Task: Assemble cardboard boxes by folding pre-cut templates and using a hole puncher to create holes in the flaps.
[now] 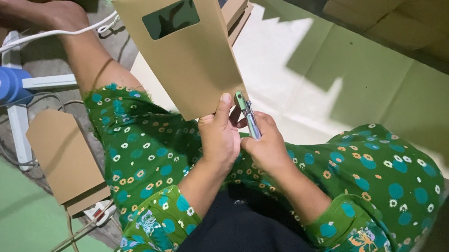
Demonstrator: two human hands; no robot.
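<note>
The left hand pinches the lower corner of a brown envelope, which slants up-left from it. The right hand, beside it, grips a stapler.

fan stand | white cable | envelopes (brown, floor)

Envelope above left hand, stapler in right hand beside it; spare envelope on floor, left of lap.
</note>
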